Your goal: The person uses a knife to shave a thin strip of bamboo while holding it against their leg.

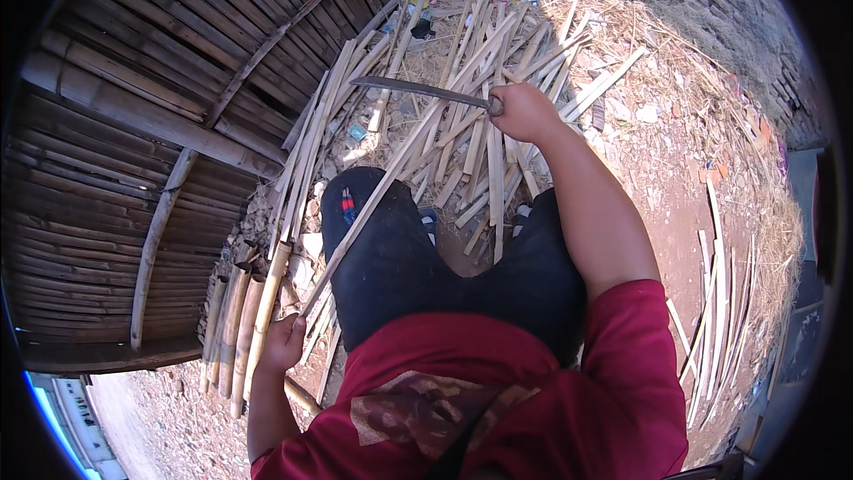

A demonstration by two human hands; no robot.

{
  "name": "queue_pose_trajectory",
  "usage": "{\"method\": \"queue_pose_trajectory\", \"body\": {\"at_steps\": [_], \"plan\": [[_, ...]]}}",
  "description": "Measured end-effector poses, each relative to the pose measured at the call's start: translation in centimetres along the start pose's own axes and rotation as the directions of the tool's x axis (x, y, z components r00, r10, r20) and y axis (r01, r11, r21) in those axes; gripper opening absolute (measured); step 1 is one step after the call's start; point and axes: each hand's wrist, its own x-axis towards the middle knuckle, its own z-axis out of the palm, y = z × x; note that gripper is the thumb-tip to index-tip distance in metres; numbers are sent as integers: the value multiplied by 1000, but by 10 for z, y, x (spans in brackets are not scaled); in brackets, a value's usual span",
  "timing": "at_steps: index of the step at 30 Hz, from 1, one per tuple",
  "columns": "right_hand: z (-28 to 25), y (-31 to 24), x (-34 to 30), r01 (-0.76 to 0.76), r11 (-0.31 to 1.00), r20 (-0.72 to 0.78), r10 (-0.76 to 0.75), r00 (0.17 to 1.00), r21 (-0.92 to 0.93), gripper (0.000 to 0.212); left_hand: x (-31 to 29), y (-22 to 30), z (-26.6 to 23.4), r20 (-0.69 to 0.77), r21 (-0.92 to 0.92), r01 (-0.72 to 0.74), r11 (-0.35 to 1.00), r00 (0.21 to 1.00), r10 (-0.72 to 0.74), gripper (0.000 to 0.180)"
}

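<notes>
A patterned print is showing on the red shirt, and a small red-and-blue mark is sitting on the dark trousers, too small to read. The right arm is stretching forward, its hand curling tightly round the handle of a long knife, whose blade is pointing left. The left arm is bending low beside the body, its hand closing round the near end of a long wooden strip. From those fingers, the strip is slanting over the left thigh, passing beneath the blade toward a strip pile; whether blade and strip are touching, I cannot tell.
</notes>
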Motion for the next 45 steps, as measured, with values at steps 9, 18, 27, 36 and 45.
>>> {"method": "queue_pose_trajectory", "body": {"at_steps": [9,18,27,36,45], "plan": [[-11,-32,-10,277,949,70,-269,961,-154,22,-1,3,12,-27,35,-52,998,998,53,54],[-11,-10,-4,42,998,-48,-44,998,-57,24,-2,18,4,-38,92,13,996,999,-9,55],[-5,25,0,-70,996,-14,71,997,61,24,-12,12,5,-70,158,-24,987,997,36,55],[-8,-25,-15,245,957,63,-238,969,-154,19,-19,8,10,-63,158,-72,985,995,83,56],[-6,20,-2,-125,992,-121,121,985,-25,27,-17,31,2,-91,153,-66,986,993,80,50]]}}
